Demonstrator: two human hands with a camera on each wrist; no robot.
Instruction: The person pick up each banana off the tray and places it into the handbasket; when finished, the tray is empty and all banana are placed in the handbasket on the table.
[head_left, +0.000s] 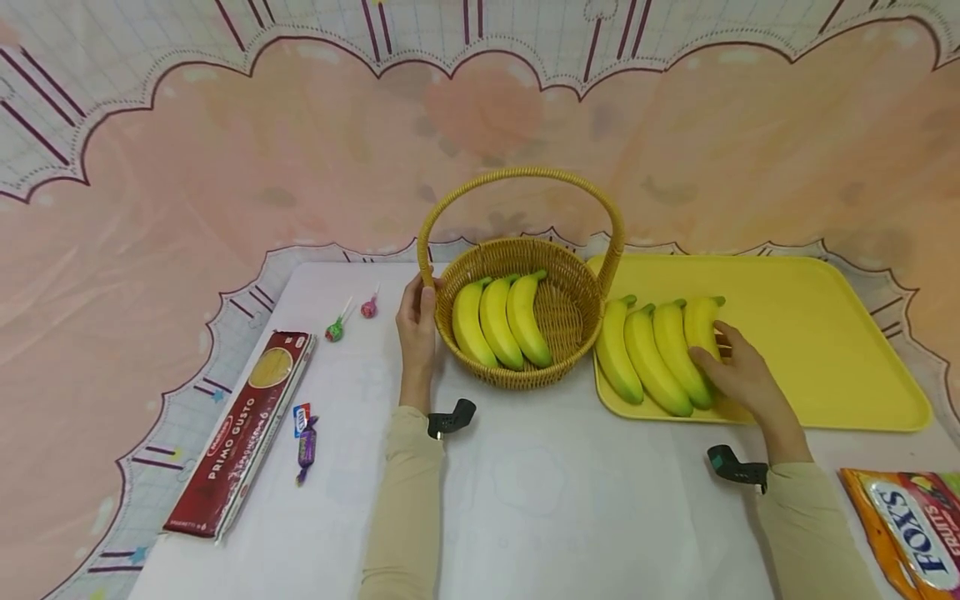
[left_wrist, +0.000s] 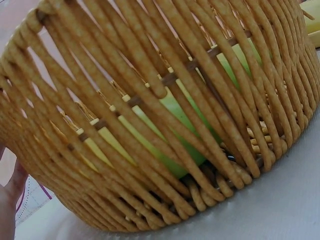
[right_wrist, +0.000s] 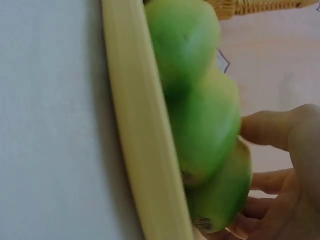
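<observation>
A round wicker basket [head_left: 525,379] with a tall arched handle holds three yellow bananas [head_left: 493,323] with green tips. My left hand [head_left: 417,325] grips its left side where the handle meets the rim; in the left wrist view the woven wall [left_wrist: 165,95] hides most of that hand. Several more bananas [head_left: 660,354] lie side by side on the left part of a yellow tray [head_left: 810,333]. At the rightmost banana [head_left: 702,321], my right hand [head_left: 738,371] has its thumb on top and its fingers curled round the far side. Green banana ends [right_wrist: 200,125] show beside the thumb in the right wrist view.
On the left lie a red spaghetti pack [head_left: 243,433], a purple wrapped candy [head_left: 307,448], a small blue-and-red sweet [head_left: 302,419] and two lollipops, one green [head_left: 334,331], one pink [head_left: 369,308]. An orange Fox's candy bag [head_left: 911,525] lies at front right. Patterned cloth hangs behind the white table [head_left: 570,492].
</observation>
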